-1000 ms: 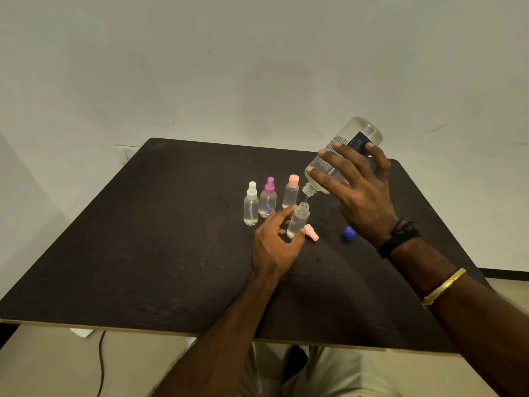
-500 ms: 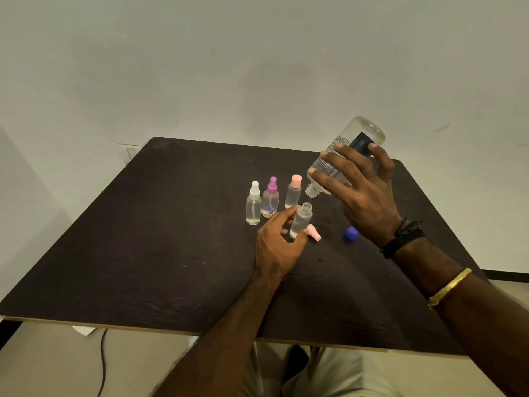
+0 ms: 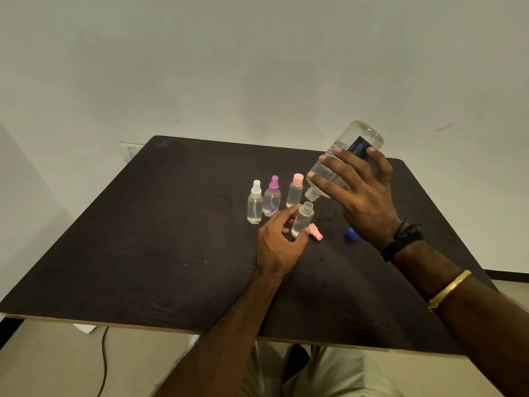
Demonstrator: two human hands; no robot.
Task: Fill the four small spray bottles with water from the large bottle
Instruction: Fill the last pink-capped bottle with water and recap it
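My right hand (image 3: 360, 196) grips the large clear bottle (image 3: 349, 150), tilted mouth-down. Its neck hangs just above the mouth of an uncapped small spray bottle (image 3: 303, 219). My left hand (image 3: 277, 242) holds that small bottle upright between thumb and fingers. Its pink spray top (image 3: 315, 232) lies on the table beside it. Three capped small bottles stand in a row behind: a white-topped bottle (image 3: 254, 206), a purple-topped bottle (image 3: 272, 199) and a pink-capped bottle (image 3: 294, 193).
A blue cap (image 3: 351, 234) lies on the dark table (image 3: 171, 239) just under my right wrist. A pale wall stands behind the table. A cable (image 3: 104, 356) hangs below the near edge on the left.
The large bottle's neck has lifted slightly off the small bottle's mouth. Both hands stay in place.
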